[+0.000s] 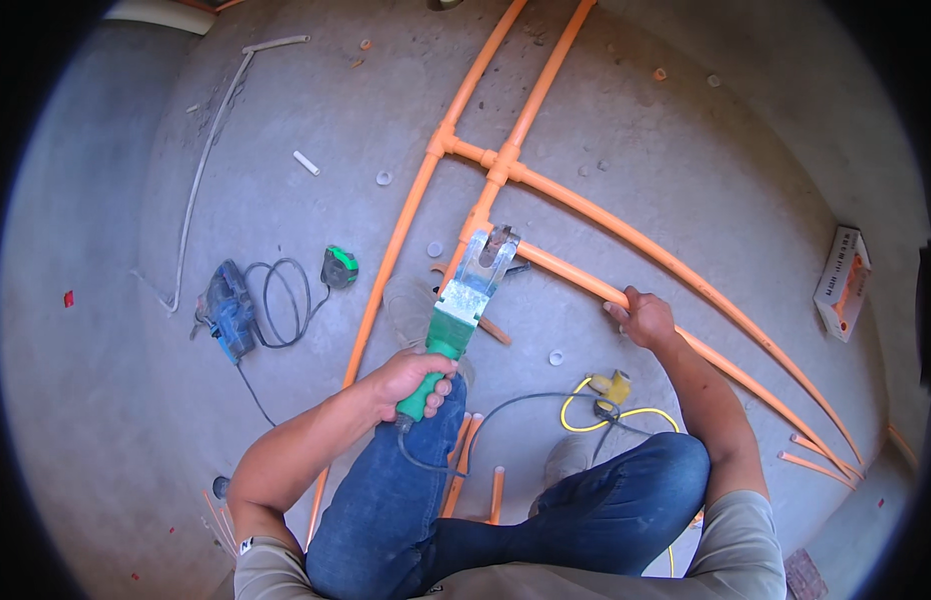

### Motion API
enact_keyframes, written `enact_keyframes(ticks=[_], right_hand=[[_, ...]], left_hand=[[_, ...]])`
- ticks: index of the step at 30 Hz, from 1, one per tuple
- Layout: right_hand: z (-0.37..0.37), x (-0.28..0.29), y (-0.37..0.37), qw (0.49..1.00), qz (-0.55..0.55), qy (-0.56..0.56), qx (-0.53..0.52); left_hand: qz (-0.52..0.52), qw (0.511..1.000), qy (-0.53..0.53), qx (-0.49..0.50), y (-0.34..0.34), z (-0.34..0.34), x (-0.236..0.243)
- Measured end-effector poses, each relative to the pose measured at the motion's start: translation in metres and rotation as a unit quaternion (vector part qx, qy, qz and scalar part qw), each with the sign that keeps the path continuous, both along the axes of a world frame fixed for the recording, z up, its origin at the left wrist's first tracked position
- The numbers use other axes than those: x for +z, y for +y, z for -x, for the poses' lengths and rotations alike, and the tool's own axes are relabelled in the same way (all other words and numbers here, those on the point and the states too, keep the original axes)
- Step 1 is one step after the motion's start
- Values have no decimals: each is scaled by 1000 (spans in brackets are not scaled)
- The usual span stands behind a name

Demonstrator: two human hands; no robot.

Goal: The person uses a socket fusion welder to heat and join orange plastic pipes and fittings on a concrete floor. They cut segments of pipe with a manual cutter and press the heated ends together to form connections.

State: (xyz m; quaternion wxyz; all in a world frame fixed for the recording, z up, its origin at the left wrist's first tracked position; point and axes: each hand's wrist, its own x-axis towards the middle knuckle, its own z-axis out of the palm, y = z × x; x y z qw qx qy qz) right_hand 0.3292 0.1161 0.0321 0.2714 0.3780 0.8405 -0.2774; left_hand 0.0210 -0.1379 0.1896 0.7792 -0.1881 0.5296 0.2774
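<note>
Fingers of left hand clenched round handle of green heat tool; right hand grasping orange pipe, out right of tool. Pipe's long axis slants rightward and toward the body from tool's head, at a wide angle to tool. Right hand nearer pipe, directly on it. Pipe end touching head? Can't tell. Orange joint just left of tool's head; blue drill well left of tool.

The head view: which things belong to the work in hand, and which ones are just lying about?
In the work:
- green-handled tool, in the left hand
- orange pipe, in the right hand
- joined orange pipework

Apparently just lying about:
- blue power tool
- short white tube
- green-and-black device
</note>
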Motion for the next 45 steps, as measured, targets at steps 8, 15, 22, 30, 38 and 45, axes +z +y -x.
enact_keyframes(ticks=[8,15,22,30,38,45], right_hand=[[-1,3,2,1000,16,-7,-8],[1,7,5,999,27,-19,5],[-1,3,5,1000,27,-7,3],[-39,28,15,997,-58,10,-39],[-54,42,31,992,-105,73,-15],[-57,53,56,997,40,54,-45]], left_hand=[[-5,1000,5,-12,2,2,1],[-2,1000,-19,-16,1,3,-3],[5,999,-19,-26,1,4,-5],[-45,998,-20,-29,13,-22,11],[-69,998,3,15,11,-39,32],[-62,997,33,25,14,-41,42]])
